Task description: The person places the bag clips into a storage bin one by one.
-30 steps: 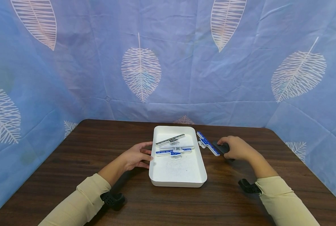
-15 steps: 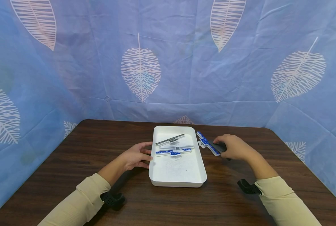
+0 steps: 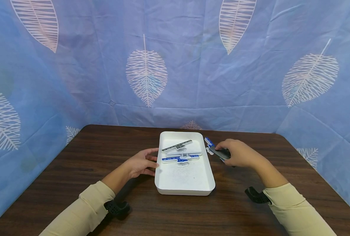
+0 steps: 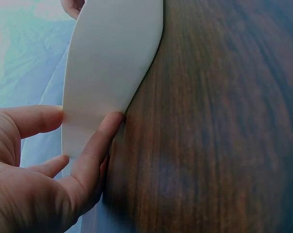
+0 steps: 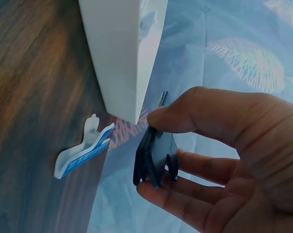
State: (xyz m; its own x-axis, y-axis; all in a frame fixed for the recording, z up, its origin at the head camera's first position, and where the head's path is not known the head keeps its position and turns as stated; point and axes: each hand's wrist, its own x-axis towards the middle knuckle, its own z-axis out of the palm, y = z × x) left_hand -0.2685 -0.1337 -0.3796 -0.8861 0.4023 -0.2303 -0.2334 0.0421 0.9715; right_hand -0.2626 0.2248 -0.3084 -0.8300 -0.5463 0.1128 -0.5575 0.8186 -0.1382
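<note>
On the left of the white tray [image 3: 186,182], my left hand [image 3: 140,163] rests spread fingers against its outer wall and rim. In the left wrist view, one finger [image 4: 112,126] reaches down the tray wall [image 4: 112,53] near the tabletop. My right hand [image 3: 241,154] holds a small black stapler-like tool [image 3: 222,152] between thumb and fingers. The right wrist view shows this tool [image 5: 158,150] end-on, with dark flat parallel arms. Below it lies a blue-and-white clip with a piano-key pattern [image 3: 209,142], partly hidden by the tool in the head view.
Inside the tray lie a black-and-white clip [image 3: 177,146], a pale clear clip [image 3: 195,153] and another blue-and-white clip [image 3: 180,159]. The dark wooden table [image 3: 104,144] ends at a blue leaf-patterned cloth [image 3: 180,85].
My right hand has lifted the black stapler-like tool and moved it left over the blue-and-white clip outside the tray. My left hand and the tray stay in place.
</note>
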